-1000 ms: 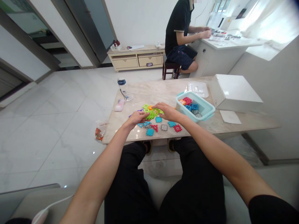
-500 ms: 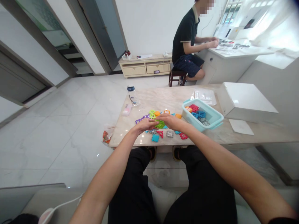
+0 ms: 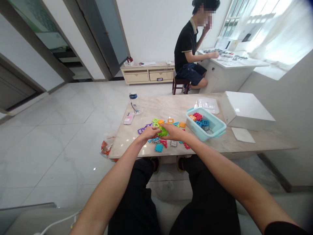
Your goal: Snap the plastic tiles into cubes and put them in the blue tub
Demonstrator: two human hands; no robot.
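Between my hands is a green plastic interlocking piece (image 3: 162,132) with toothed edges. My left hand (image 3: 150,132) grips its left side, fingers curled at the edge. My right hand (image 3: 173,131) closes on it from the right, covering part of it. Purple pieces (image 3: 141,130) lie just left of my left hand, and an orange piece (image 3: 170,120) lies beyond my right. Nearer me are a blue square piece (image 3: 158,148), a red triangular piece (image 3: 163,143) and a grey piece (image 3: 173,143), loose on the table.
A light blue bin (image 3: 215,134) with red, blue and grey pieces stands to the right. Behind it are a clear plastic lid (image 3: 207,105) and a white box (image 3: 249,107). A bottle (image 3: 136,106) and phone (image 3: 128,118) are at the left. A person (image 3: 187,49) sits beyond.
My right hand has shifted from over the green piece to its right side, uncovering more of it. The view has moved slightly. The seated person has raised one hand to the head.
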